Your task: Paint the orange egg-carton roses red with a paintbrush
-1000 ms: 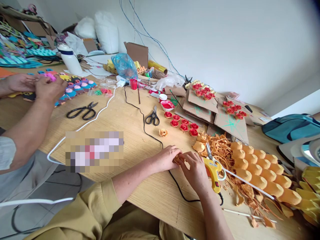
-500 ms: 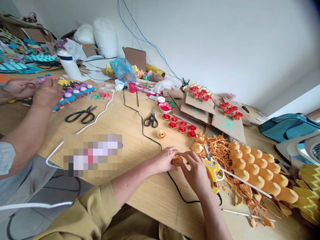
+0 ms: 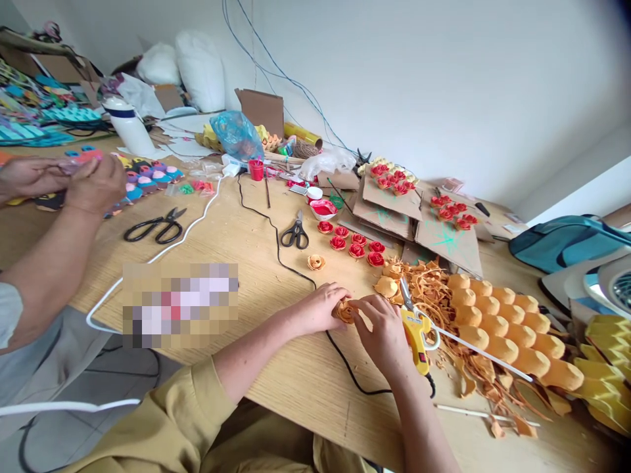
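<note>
Orange flower (image 3: 344, 313) between fingers (image 3: 363, 307) of left hand (image 3: 321, 307) and right hand (image 3: 383, 328)

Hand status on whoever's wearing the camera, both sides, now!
Left hand: closed, holding an orange rose.
Right hand: curled against the same rose; whether it pinches or just touches cannot be told.

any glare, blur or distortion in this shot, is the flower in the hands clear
Head view: soft, even light, no harsh glare on the table; head view: a pixelated patch hides whatever lies there; head view: top right corner dark, yellow tray near the right edge looks soft; head view: orange flower readable, partly covered by the right hand.
</note>
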`<act>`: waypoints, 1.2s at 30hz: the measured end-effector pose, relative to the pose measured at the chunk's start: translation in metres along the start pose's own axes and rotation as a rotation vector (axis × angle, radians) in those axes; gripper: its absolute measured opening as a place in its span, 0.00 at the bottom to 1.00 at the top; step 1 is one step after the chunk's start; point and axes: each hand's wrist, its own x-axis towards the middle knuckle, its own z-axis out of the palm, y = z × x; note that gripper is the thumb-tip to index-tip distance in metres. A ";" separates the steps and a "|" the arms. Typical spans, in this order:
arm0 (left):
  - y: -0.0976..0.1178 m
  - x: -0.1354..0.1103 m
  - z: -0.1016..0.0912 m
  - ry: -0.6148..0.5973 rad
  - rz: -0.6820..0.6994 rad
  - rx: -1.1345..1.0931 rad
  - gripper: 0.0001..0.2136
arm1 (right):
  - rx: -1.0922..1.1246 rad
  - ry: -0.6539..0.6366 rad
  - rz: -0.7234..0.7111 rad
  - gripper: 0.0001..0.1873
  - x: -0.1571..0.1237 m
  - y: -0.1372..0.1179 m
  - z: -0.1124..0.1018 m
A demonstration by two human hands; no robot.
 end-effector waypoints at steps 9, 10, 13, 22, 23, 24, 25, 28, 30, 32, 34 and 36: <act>0.003 0.000 -0.001 -0.018 0.013 0.005 0.15 | -0.037 -0.075 -0.031 0.11 -0.001 0.007 0.007; 0.004 0.000 -0.001 -0.023 0.014 0.001 0.14 | -0.038 -0.073 -0.033 0.12 -0.001 0.008 0.008; 0.006 -0.001 -0.002 -0.030 0.011 -0.007 0.12 | -0.042 -0.072 -0.035 0.12 -0.001 0.008 0.009; 0.004 0.002 0.001 -0.022 -0.010 -0.001 0.12 | -0.069 -0.071 -0.014 0.10 -0.002 0.002 0.009; 0.004 0.002 0.001 -0.021 -0.009 -0.001 0.12 | -0.070 -0.069 -0.014 0.10 -0.002 0.002 0.009; 0.004 0.002 0.001 -0.019 -0.008 -0.002 0.12 | -0.070 -0.067 -0.015 0.11 -0.002 0.002 0.009; 0.003 0.002 0.001 -0.017 -0.006 -0.004 0.12 | -0.070 -0.064 -0.017 0.11 -0.002 0.002 0.009; 0.002 0.002 0.002 -0.008 0.003 -0.012 0.15 | -0.064 -0.050 -0.033 0.10 -0.002 0.001 0.010; 0.001 0.002 0.003 -0.001 0.010 -0.019 0.17 | -0.053 -0.031 -0.050 0.10 -0.002 0.001 0.009; -0.001 0.003 0.004 0.006 0.016 -0.028 0.19 | -0.038 0.014 -0.056 0.10 -0.001 0.003 0.006; -0.003 0.003 0.005 0.012 0.020 -0.036 0.20 | -0.024 0.094 -0.036 0.11 0.000 0.006 0.000; -0.004 0.002 0.006 0.020 0.024 -0.039 0.23 | -0.014 0.193 0.002 0.11 0.001 0.011 -0.006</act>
